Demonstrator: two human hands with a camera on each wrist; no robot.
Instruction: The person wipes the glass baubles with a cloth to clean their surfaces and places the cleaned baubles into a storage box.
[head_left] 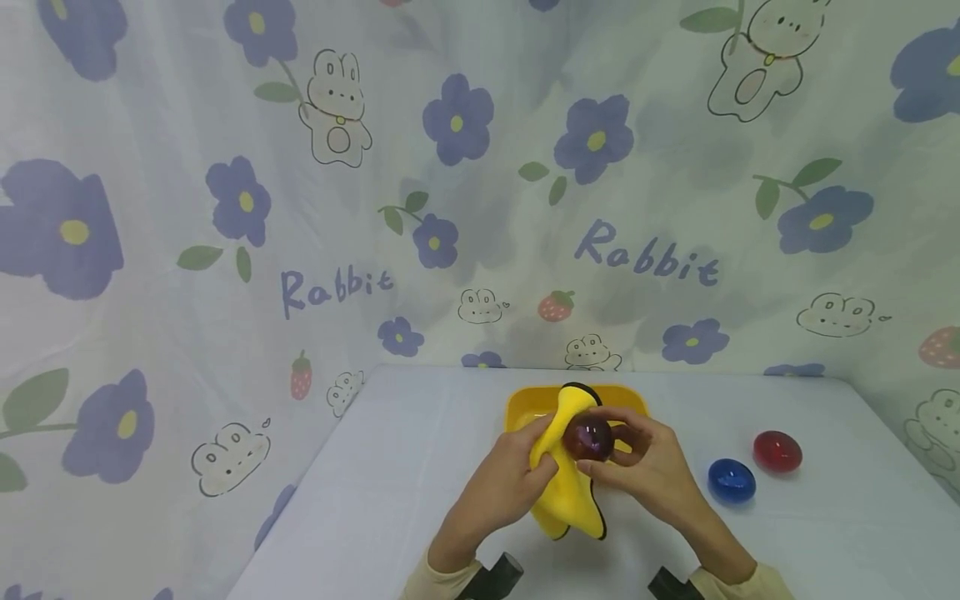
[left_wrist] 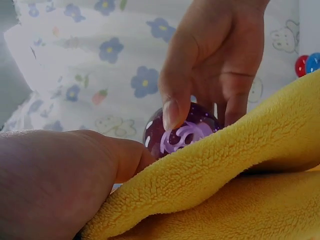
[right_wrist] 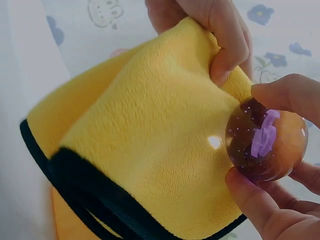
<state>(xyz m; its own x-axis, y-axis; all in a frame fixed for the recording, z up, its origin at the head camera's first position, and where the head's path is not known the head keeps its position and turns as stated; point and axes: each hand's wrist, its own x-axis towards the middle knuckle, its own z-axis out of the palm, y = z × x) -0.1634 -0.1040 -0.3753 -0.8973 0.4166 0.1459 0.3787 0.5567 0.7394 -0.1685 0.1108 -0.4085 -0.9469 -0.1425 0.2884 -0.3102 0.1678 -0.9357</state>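
A yellow plush cloth (head_left: 567, 492) with a dark edge hangs in folds from my left hand (head_left: 510, 475), which pinches it between thumb and fingers. My right hand (head_left: 648, 454) grips a clear purple ball (right_wrist: 265, 140) with a lighter purple shape and specks inside. The ball touches or nearly touches the cloth on its right side. Both hands are held above the near part of a yellow tray (head_left: 517, 406). In the left wrist view the cloth's fold hides the ball's lower part.
To the right on the white table (head_left: 390, 467) lie a blue ball (head_left: 732, 481) and a red ball (head_left: 777, 451), close together. Behind the table hangs a curtain (head_left: 510, 208) printed with flowers and rabbits.
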